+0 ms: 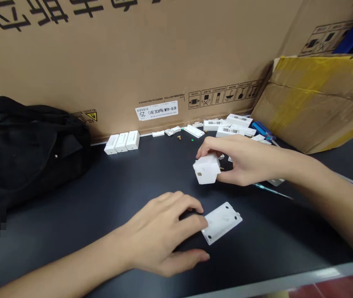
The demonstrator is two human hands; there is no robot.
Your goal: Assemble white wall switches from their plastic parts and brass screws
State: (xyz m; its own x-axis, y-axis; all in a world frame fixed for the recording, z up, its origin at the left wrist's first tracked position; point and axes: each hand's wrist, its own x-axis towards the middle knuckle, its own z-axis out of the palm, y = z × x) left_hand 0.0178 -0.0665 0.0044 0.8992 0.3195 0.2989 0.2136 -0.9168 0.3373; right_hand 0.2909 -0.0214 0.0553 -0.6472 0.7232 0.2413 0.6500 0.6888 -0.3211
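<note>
Hands apart, both low over a dark table [257, 252], with the view's middle taken as the clock centre. The right hand [244, 161] is at 3 o'clock, clamped on a white plastic box [206, 168], fingertips over the top and thumb beneath. The box is lifted clear of the table and tilted, a small rectangular opening facing the camera; this grip seems to leave that face unblocked. The left hand [160, 234] is at 7 o'clock, loosely spread, not closed on anything. Its fingertips meet the edge of a flat white plastic plate [222, 223] lying at 5 o'clock, apparently steadying it against sliding. Its thumb lies on the table. A thin screwdriver shaft [272, 191] lies just past the right wrist, within easy reach. At 11 o'clock, 3 white boxes [122, 142] stand side by side against a cardboard carton [117, 62], lined up as if kept out of the way. Loose white parts [229, 126] and small brass screws [179, 138] lie along the carton at 12 o'clock. A blue-handled screwdriver [261, 130] lies at 1 o'clock. A black bag [30, 153] sits at 9 o'clock.
</note>
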